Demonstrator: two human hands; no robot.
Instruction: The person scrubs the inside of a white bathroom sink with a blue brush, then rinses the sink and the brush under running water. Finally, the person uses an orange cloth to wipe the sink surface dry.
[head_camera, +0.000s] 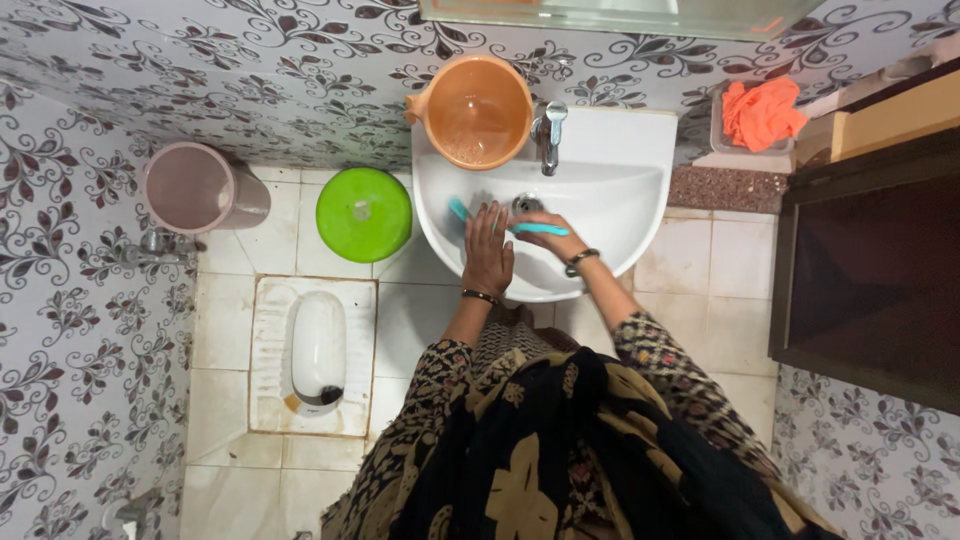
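Gripping a teal brush (530, 228) over the white washbasin (640, 205), the right hand (550, 236) has its fingers curled round the handle near the drain — the brush lies across the bowl, its far-left end poking out beyond the other hand. The left hand (487, 252) lies flat on the basin's near-left inner wall, fingers together and pointing away, palm down, partly covering the brush. Both wrists carry dark bangles. At the basin's far edge stands a chrome tap (549, 135), and just left of it an orange mug (476, 110) sits on the rim. Left of the basin, on the tiled floor, a green lid (363, 214) — farther left a pinkish bucket (196, 187). Nearer, a squat toilet pan (317, 352) is set in the floor. Far right, an orange cloth (764, 110) rests in a container.
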